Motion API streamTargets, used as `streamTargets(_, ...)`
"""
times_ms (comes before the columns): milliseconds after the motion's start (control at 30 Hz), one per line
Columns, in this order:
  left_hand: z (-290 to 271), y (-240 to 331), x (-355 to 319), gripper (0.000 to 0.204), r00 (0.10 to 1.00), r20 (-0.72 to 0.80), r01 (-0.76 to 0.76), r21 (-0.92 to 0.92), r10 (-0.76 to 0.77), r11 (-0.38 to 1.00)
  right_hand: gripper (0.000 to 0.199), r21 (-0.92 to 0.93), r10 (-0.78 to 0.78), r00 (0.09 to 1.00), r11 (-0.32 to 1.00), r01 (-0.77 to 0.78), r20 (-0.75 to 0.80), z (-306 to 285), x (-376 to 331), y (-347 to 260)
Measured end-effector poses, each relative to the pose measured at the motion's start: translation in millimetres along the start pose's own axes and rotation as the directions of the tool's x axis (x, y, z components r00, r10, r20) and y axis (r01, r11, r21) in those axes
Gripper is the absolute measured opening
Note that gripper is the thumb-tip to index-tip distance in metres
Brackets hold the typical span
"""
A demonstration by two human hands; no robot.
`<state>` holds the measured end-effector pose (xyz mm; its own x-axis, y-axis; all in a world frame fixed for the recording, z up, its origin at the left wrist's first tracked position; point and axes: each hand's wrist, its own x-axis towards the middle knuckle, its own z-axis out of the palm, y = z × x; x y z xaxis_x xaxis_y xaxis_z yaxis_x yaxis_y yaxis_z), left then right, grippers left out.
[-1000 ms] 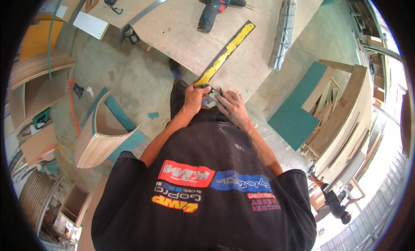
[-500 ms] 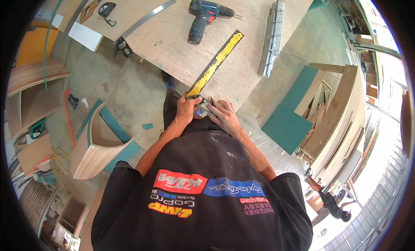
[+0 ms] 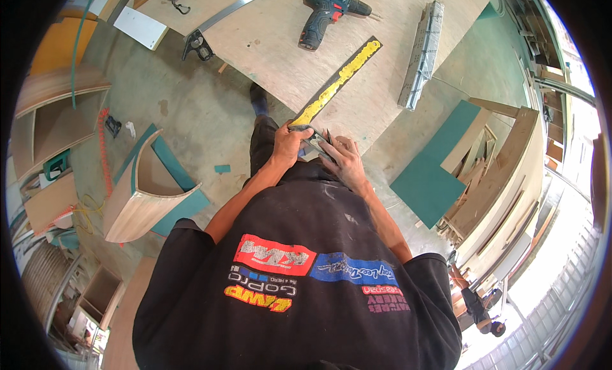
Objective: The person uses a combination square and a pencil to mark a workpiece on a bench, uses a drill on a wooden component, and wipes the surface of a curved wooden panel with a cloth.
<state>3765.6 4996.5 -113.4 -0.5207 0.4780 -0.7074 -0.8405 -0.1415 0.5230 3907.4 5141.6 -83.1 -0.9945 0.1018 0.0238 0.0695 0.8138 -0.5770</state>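
A long dark strip [image 3: 338,77] coated with yellow paste lies diagonally on the plywood tabletop [image 3: 268,51]. My left hand [image 3: 287,147] grips the strip's near end at the table edge. My right hand [image 3: 344,163] is just beside it and holds a small dark flat tool [image 3: 317,140] against that same end. My black printed shirt fills the lower part of the view and hides my forearms' lower halves.
On the table lie a blue-black cordless drill [image 3: 325,13], a grey wrapped bundle [image 3: 421,54], a metal bar clamp [image 3: 217,22] and a white board [image 3: 140,26]. A curved wooden piece [image 3: 140,191] sits on the floor left, green panel [image 3: 433,175] and stacked boards right. Another person [image 3: 475,306] stands lower right.
Both hands stay at the strip's near end, with the tool still pressed there. Only the view shifts slightly.
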Motion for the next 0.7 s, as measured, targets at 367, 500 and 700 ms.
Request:
streamTargets(367,3.9,5.8,-2.0,0.024,1.0,0.002,0.019,0.047,-0.019,0.999,0.053,0.01,-0.016,1.0,1.0,0.016,0.014,-0.9,1.3,2.7)
streamTargets(500,2.0,5.9,-1.4,0.024,0.999,-0.017,0.031,0.085,-0.029,0.996,0.053,0.01,-0.009,1.0,1.0,0.009,0.03,-2.9,2.4,1.0)
streamTargets(700,2.0,3.5,1.0,0.025,0.998,-0.048,0.044,0.09,-0.04,0.995,0.052,0.01,-0.007,1.0,1.0,0.007,0.017,-6.8,4.0,-1.1)
